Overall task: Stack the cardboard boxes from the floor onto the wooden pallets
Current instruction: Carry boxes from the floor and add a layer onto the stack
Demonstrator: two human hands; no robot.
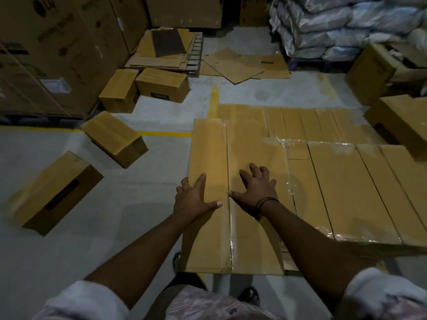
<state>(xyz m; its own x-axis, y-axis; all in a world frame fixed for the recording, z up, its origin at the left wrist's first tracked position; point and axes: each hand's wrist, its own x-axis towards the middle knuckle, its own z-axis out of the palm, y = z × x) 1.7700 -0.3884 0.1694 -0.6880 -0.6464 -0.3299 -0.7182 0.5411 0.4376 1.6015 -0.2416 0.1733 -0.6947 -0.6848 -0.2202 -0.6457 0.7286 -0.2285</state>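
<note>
A long taped cardboard box [242,146] lies flat in front of me at the left end of a layer of boxes [346,185]. My left hand [193,199] rests spread on the box's left half, its fingers at the left edge. My right hand [256,190] lies flat with spread fingers on the right half, just across the centre tape seam. Neither hand grips anything. Loose boxes lie on the grey floor to the left: one nearest [53,192], one further back [114,140], and two by the tall cartons [120,90] [163,84]. No pallet wood shows under the layer.
Tall printed cartons [50,49] wall off the far left. Flattened cardboard [242,64] and a pallet [195,54] lie at the back. Wrapped sacks [335,24] stand at the back right. Two more boxes [369,73] [402,125] sit at the right. Yellow floor lines [161,134] cross the floor.
</note>
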